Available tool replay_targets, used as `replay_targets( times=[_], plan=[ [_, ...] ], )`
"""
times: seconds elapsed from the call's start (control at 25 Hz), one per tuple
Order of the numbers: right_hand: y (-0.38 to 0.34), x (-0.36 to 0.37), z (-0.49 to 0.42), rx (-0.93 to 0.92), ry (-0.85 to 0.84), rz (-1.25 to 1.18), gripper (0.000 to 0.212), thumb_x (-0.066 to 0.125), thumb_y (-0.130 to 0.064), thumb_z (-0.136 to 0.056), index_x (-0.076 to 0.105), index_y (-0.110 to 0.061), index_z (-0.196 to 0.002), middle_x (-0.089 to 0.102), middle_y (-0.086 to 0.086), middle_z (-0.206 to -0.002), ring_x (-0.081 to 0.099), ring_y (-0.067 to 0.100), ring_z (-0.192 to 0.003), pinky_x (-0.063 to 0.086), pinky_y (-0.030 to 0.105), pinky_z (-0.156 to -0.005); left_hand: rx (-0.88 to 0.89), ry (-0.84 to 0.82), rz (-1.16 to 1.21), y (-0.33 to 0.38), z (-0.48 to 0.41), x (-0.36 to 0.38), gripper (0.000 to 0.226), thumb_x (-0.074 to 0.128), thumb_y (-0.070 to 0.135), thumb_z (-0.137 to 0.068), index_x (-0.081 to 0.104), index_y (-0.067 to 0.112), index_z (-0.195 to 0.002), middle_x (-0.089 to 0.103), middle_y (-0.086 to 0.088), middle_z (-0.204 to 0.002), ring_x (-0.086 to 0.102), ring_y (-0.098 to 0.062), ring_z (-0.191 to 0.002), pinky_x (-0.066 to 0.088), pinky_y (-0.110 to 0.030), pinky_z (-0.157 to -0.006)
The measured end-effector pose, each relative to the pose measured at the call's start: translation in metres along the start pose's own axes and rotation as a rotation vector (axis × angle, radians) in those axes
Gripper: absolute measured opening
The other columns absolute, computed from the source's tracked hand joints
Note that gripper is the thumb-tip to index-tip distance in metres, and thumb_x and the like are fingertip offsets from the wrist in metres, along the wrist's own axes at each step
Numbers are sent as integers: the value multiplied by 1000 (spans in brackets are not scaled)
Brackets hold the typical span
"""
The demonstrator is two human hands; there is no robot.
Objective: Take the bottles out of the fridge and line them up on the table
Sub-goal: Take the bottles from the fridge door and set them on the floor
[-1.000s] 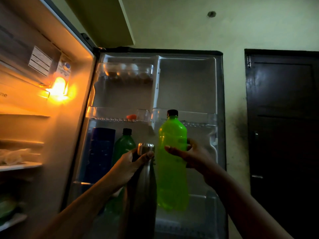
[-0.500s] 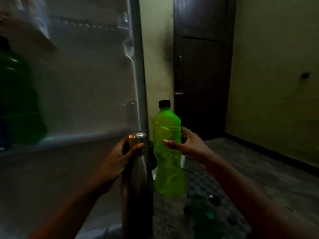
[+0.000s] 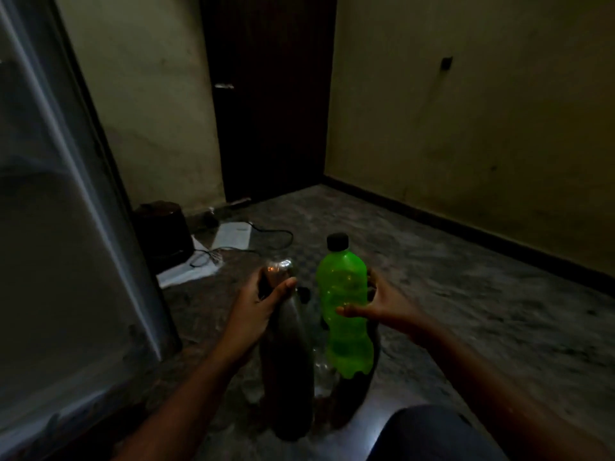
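My left hand [image 3: 259, 302] grips the neck of a tall steel bottle [image 3: 289, 367], held upright in front of me. My right hand [image 3: 376, 302] holds a bright green plastic bottle [image 3: 344, 314] with a black cap around its middle. The two bottles hang side by side, close together. Behind and below them I make out dim shapes of other bottles [image 3: 321, 367] standing low down, one with a dark cap; it is too dark to tell what they rest on. The open fridge door [image 3: 66, 227] fills the left side.
A dark closed door [image 3: 269, 94] stands in the far wall. On the floor by the fridge door sit a dark round container [image 3: 164, 227], white sheets [image 3: 233, 236] and a black cable [image 3: 273, 234]. A dark-clothed knee [image 3: 432, 434] shows at the bottom right. Bare grey floor spreads right.
My view has swung right and down, away from the fridge shelves toward the floor. Both hands have carried their bottles away from the fridge door and lower down.
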State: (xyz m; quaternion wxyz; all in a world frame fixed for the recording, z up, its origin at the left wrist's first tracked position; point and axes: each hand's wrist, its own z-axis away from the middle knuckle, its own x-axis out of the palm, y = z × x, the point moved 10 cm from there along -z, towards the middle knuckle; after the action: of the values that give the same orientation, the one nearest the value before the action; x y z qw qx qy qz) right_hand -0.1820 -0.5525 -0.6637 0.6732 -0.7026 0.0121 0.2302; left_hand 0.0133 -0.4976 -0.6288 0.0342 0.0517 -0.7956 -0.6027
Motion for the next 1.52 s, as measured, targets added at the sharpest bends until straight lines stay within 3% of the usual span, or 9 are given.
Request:
replay_targets(
  times=[0.12,0.24,0.4,0.56,0.76,0.92,1.12,1.4,1.52],
  plan=[
    [64,-26,12,73,87,7,60,85,-6,-59,53,-27,-106,67,-4,-105,67,-1,-88,56,19,-73,-36,-65,13,-40,-4,47,24,63,6,-80,56,22,-97,63,8,-95,60,13,-81,44,-4,-77],
    [123,-48,22,140,166,-20,55,81,4,-62,53,-22,-102,66,-2,-99,68,-2,-84,55,14,-68,-67,-100,15,-78,-4,87,31,66,5,-78,54,28,-94,62,11,-95,57,20,-79,41,-1,-76],
    [200,-74,42,256,345,-56,71,84,-3,-59,44,-11,-118,62,5,-111,64,15,-99,55,21,-80,-141,-140,18,-126,4,133,39,78,16,-66,55,28,-95,63,15,-95,59,11,-84,44,-4,-78],
    [258,-84,63,369,461,-81,76,86,-6,-57,41,-23,-116,59,8,-119,61,22,-107,52,42,-92,-222,-223,13,-167,14,177,52,80,3,-61,55,28,-98,63,11,-97,58,8,-89,45,-4,-80],
    [316,-84,73,409,542,-126,84,88,-37,-40,41,-40,-109,61,1,-115,61,24,-109,51,51,-93,-233,-252,-21,-191,27,197,52,80,4,-62,55,35,-96,62,13,-101,59,3,-93,43,-2,-82],
    [326,-73,78,432,540,-145,86,85,-11,-56,37,-26,-126,58,1,-117,58,26,-112,50,50,-94,-268,-179,13,-200,20,204,50,77,3,-66,54,27,-103,61,3,-107,57,-9,-103,42,-3,-85],
    [338,-66,87,462,533,-199,86,79,6,-61,36,-14,-133,54,2,-119,54,20,-112,50,30,-87,-262,-171,16,-203,18,203,54,75,3,-69,54,17,-117,59,3,-113,54,-10,-107,39,4,-82],
    [330,-72,119,542,592,-239,62,74,-10,-75,48,-8,-132,54,11,-135,53,25,-122,44,35,-99,-342,-180,-12,-204,23,201,43,73,5,-72,59,5,-113,64,-10,-113,55,-13,-102,41,3,-72],
    [314,-59,145,615,621,-361,40,64,-11,-84,56,-7,-123,58,8,-126,53,24,-118,43,34,-93,-396,-238,-92,-207,28,198,53,72,7,-74,52,3,-123,58,-7,-119,51,-13,-109,39,-8,-80]
  ],
)
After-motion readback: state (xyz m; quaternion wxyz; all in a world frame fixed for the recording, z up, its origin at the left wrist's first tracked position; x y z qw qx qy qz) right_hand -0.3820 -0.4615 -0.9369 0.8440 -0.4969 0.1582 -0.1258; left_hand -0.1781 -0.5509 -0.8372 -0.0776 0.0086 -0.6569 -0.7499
